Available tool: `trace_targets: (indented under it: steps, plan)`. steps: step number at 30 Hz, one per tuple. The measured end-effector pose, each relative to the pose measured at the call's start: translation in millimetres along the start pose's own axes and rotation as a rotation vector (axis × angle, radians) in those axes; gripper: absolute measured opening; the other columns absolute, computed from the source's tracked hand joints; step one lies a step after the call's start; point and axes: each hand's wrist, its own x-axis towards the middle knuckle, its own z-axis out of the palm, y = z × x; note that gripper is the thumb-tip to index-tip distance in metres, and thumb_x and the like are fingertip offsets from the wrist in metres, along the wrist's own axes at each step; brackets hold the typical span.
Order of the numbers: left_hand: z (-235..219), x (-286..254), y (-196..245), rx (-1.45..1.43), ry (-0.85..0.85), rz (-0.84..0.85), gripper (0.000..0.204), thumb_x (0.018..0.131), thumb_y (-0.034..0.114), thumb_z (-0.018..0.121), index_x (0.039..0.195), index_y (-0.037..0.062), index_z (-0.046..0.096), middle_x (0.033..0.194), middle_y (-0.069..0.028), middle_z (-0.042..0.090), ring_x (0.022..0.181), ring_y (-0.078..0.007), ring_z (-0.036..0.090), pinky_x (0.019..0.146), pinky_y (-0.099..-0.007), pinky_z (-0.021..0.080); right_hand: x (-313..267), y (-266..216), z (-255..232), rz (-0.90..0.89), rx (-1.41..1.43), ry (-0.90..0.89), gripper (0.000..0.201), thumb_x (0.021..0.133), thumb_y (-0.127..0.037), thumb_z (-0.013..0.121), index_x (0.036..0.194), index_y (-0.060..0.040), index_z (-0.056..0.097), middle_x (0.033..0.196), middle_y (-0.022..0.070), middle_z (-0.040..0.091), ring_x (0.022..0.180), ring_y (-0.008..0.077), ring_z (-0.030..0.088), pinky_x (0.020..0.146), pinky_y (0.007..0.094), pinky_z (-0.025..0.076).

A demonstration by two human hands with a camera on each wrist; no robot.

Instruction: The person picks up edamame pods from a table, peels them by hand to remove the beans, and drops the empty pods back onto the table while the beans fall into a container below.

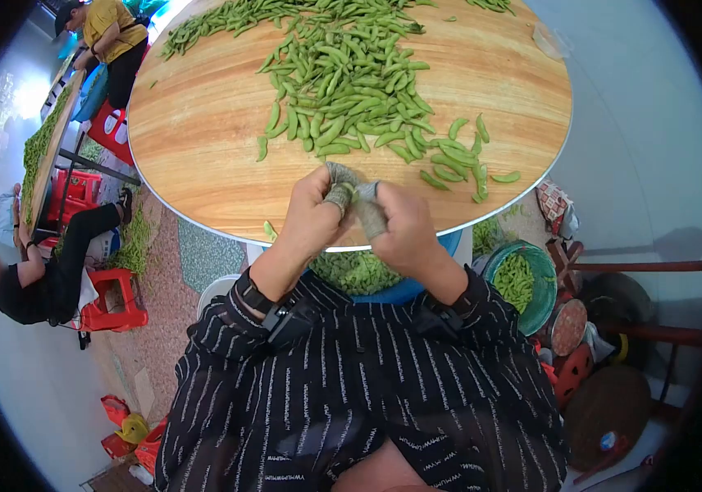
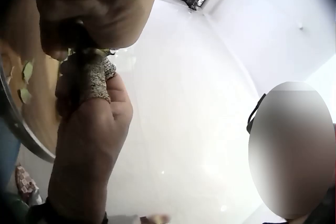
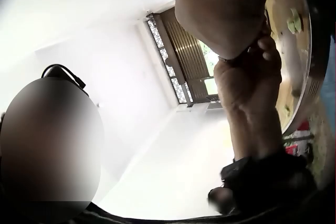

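Note:
Close together at the table's near edge, the left hand and right hand pinch a small green pod, mostly hidden by fingers. Grey knitted covers wrap some fingers on both hands; the right one is blurred. Just beyond lies a large heap of green pods on the round wooden table, with several loose pods to its right. In the left wrist view the right hand faces the near left hand. The right wrist view has the left hand below the right.
Under the table edge, a blue tub holds green shelled beans or pods; I cannot tell which. A green basket of pods stands at the right, beside stools. At the left, people sit and stand around another table near red stools.

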Motion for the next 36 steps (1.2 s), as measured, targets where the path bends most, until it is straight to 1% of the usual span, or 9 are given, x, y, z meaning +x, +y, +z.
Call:
trace_targets:
  steps: [5,8,11,13,14,20,22,25,36]
  plan:
    - [1.7,2.3,-2.2,-0.025,-0.027,0.001,0.02,0.076,-0.004,0.047,0.095,-0.001,0.053,0.078,-0.0017,0.055,0.063,-0.0059,0.048,0.053,-0.0171,0.037,-2.7,9.3,-8.8,0.233,0.407,-0.047,0.013,0.072,0.002,0.05,0.084,0.0011,0.054,0.067,0.0064,0.055,0.059,0.0118,0.048,0.054,0.0253,0.039]
    - [3.1,-1.9,-2.8,0.086,-0.049,0.045,0.009,0.082,0.002,0.047,0.088,0.0002,0.053,0.081,-0.0019,0.056,0.066,-0.0044,0.05,0.054,-0.0145,0.039,-1.1,11.4,-24.7,0.279,0.486,0.11,0.012,0.073,0.002,0.049,0.084,0.0012,0.054,0.067,0.0009,0.054,0.063,0.0073,0.048,0.055,0.0225,0.039]
    - [-5.8,-13.3,4.5,0.422,-0.212,0.01,0.01,0.076,0.001,0.053,0.085,0.0021,0.057,0.084,-0.0035,0.059,0.07,-0.01,0.054,0.059,-0.0198,0.042,-1.2,34.6,-68.0,0.239,0.207,0.206,0.015,0.071,0.003,0.049,0.085,0.0021,0.053,0.067,0.0026,0.055,0.062,0.0091,0.049,0.056,0.0225,0.039]
    - [-10.7,-13.6,3.3,0.863,-0.426,0.64,0.014,0.068,0.0,0.059,0.081,0.0045,0.059,0.084,-0.0053,0.06,0.073,-0.019,0.055,0.064,-0.0285,0.043,-6.5,46.3,-92.9,0.223,0.094,0.239,0.017,0.069,0.003,0.049,0.086,0.0029,0.052,0.066,0.0047,0.054,0.061,0.01,0.049,0.056,0.0231,0.039]
    - [-9.3,-16.0,9.2,0.879,-0.409,0.664,0.019,0.061,0.002,0.062,0.08,0.0057,0.059,0.082,-0.0082,0.058,0.076,-0.0265,0.054,0.068,-0.035,0.042,-10.1,50.5,-104.0,0.257,-0.133,0.261,0.02,0.067,0.004,0.049,0.087,0.0039,0.051,0.066,0.0079,0.054,0.06,0.012,0.05,0.056,0.0242,0.04]
    - [-13.4,28.3,25.0,1.075,-0.151,0.709,0.018,0.067,0.005,0.06,0.084,0.0025,0.056,0.082,-0.0146,0.056,0.078,-0.0317,0.052,0.066,-0.037,0.042,-15.4,33.5,-89.1,0.208,-0.144,0.264,0.024,0.064,0.005,0.049,0.087,0.0054,0.052,0.069,0.017,0.055,0.06,0.0195,0.053,0.057,0.0277,0.041]
    - [-14.6,45.0,27.1,1.285,-0.031,0.818,0.01,0.067,0.004,0.058,0.076,-0.0006,0.055,0.072,-0.0152,0.051,0.071,-0.0333,0.05,0.061,-0.0397,0.041,-15.8,26.6,-73.4,0.225,-0.051,0.167,0.019,0.074,0.004,0.051,0.093,0.0049,0.055,0.078,0.0046,0.058,0.074,0.0084,0.051,0.066,0.0216,0.041]
    - [-20.5,60.6,23.9,1.448,-0.033,0.803,0.007,0.068,0.005,0.057,0.071,-0.0008,0.053,0.072,-0.0157,0.051,0.071,-0.0327,0.051,0.06,-0.0398,0.042,-17.2,35.7,-54.3,0.203,0.101,0.158,0.018,0.073,0.003,0.05,0.09,0.0037,0.055,0.071,0.013,0.057,0.066,0.0148,0.053,0.061,0.0255,0.042]
    - [-4.8,69.8,38.0,1.592,-0.141,0.595,0.02,0.068,0.021,0.058,0.077,0.004,0.054,0.066,-0.0146,0.057,0.064,-0.0325,0.057,0.054,-0.0416,0.043,-5.4,27.1,-19.4,0.31,0.424,0.07,0.015,0.075,0.002,0.05,0.09,0.0056,0.053,0.075,0.0022,0.055,0.068,0.0071,0.047,0.062,0.0209,0.04]
